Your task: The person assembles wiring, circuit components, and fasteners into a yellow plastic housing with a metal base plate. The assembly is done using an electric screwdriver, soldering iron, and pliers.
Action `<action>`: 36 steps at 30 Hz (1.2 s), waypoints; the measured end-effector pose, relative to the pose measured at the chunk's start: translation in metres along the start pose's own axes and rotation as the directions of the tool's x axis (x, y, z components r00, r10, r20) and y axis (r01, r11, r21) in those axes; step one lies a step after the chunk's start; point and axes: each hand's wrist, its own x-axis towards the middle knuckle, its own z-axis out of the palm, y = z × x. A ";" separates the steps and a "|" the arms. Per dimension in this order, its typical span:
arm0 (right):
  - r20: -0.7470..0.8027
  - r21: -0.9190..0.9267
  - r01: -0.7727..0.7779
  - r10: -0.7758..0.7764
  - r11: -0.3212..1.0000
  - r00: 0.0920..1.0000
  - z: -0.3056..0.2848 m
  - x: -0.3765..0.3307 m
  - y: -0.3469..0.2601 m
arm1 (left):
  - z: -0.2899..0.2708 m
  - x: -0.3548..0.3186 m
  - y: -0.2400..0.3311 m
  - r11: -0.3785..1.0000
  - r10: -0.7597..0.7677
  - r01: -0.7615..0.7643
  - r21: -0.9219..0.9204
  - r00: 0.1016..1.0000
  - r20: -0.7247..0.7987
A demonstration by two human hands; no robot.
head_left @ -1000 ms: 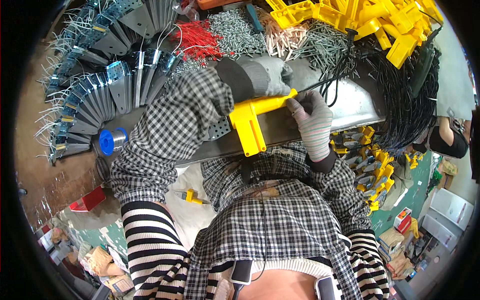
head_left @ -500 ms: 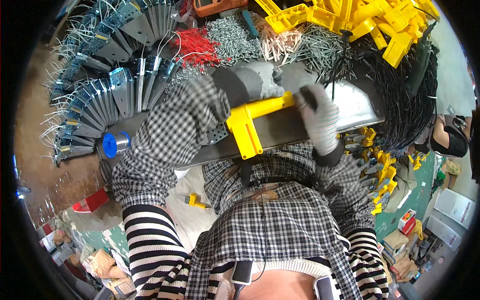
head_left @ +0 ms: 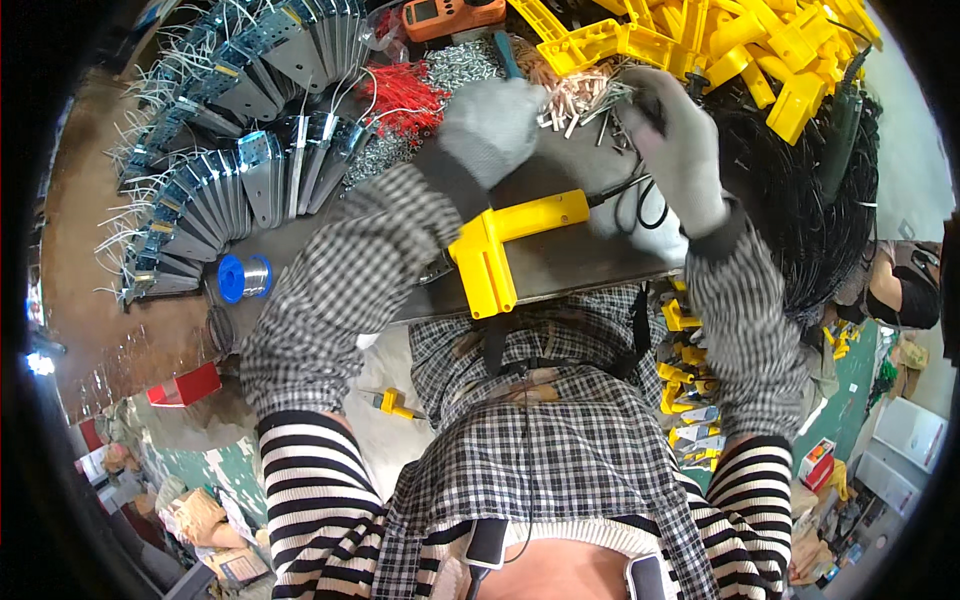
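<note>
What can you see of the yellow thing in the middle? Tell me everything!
The yellow piece looks like hard plastic, shaped like a drill: a long arm pointing right and a blocky part pointing toward the person, its end seeming to show small holes. A dark cord leaves the arm's tip. It lies at the near edge of the bench. Neither the left hand nor the right hand holds it.

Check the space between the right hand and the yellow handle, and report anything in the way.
A black cable lies between: it leaves the right end of the yellow handle and loops in the gap beside the right hand. Nothing else visible blocks that path.
</note>
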 end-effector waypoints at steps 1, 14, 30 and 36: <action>0.098 0.167 -0.202 0.187 0.965 0.977 0.001 -0.018 -0.015 | -0.003 -0.019 -0.011 0.992 -0.101 0.101 -0.072 0.995 -0.003; 0.207 0.694 -0.526 0.563 0.492 0.800 0.082 -0.128 -0.055 | -0.040 -0.053 -0.019 0.923 0.349 -0.291 -0.251 0.909 0.227; -0.467 -0.632 0.045 -0.426 0.774 0.775 -0.122 -0.034 0.068 | -0.027 -0.045 -0.003 0.903 0.406 -0.303 -0.305 0.835 0.371; -0.428 -0.749 -0.466 0.192 0.471 0.883 -0.215 -0.012 0.120 | -0.030 -0.032 -0.002 0.924 0.383 -0.338 -0.181 0.815 0.435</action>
